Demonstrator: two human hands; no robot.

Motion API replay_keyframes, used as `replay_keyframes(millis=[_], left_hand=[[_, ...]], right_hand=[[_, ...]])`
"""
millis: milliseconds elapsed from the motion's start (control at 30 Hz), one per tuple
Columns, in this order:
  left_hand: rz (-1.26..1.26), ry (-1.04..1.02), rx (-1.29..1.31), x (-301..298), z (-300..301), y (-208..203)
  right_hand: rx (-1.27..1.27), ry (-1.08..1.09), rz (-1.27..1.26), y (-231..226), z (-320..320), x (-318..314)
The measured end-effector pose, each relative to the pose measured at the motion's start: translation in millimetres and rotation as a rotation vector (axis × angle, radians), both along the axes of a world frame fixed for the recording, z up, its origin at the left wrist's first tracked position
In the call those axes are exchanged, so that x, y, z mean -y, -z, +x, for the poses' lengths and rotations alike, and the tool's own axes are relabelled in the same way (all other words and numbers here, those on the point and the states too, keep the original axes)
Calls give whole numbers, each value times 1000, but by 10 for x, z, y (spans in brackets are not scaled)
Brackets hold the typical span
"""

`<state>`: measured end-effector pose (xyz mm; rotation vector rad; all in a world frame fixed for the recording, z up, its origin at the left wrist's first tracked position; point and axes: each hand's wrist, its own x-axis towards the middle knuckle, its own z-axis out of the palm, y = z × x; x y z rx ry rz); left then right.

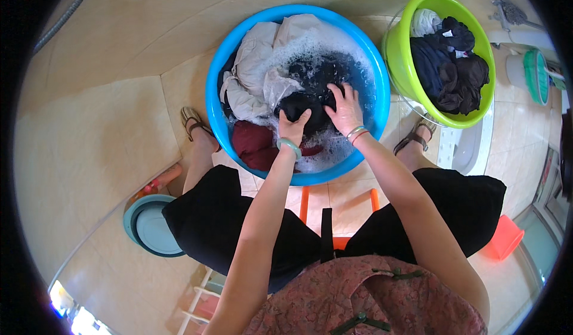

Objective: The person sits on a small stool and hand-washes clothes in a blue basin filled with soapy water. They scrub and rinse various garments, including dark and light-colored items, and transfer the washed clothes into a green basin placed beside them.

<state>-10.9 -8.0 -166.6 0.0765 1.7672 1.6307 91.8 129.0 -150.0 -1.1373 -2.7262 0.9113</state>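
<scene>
A round blue basin (382, 87) holds soapy water and soaking laundry. Inside it, my left hand (292, 127) grips a wet black garment (300, 107), thumb and fingers on either side of a bunched part. My right hand (347, 113) rests against the dark cloth just to the right, its fingers spread and its thumb touching the fabric. Foam and dark water hide how far the garment reaches. Left of my hands lie a dark red garment (252, 144) and pale grey-white clothes (255, 51), partly wet.
A lime-green bucket (401, 54) of dark clothes (459, 75) stands at the far right, close to the basin. Blue-grey basins (158, 224) sit by my left leg. An orange-red bin (507, 238) is near my right knee. Orange stool legs (304, 204) show between my knees.
</scene>
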Motion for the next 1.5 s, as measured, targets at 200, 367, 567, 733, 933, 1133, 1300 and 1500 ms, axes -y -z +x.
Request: replay_keyframes(millis=[200,367,567,733,933,1133,1300,1500], left_hand=[[-929,382,-180,-310,-90,16],[-653,320,-109,-186,-80,373],[-314,-111,468,-43,34,-114],[173,93,890,-45,52,-952],[489,44,988,8,2,-685],[191,-213,961,-12,193,-1006],[352,-35,799,60,182,-1434],[54,-123,529,-10,153,-1484]], right_hand=[[151,130,-31,390,-124,-52],[-162,312,-122,437,-47,-113],[-549,321,-242,-394,-22,-30],[-705,129,-198,-1135,-142,271],[-681,-11,-305,-1307,-31,716],[-720,591,-810,-1273,213,347],[-677,694,-1674,-1312,157,167],[-880,705,-1360,-1394,22,345]])
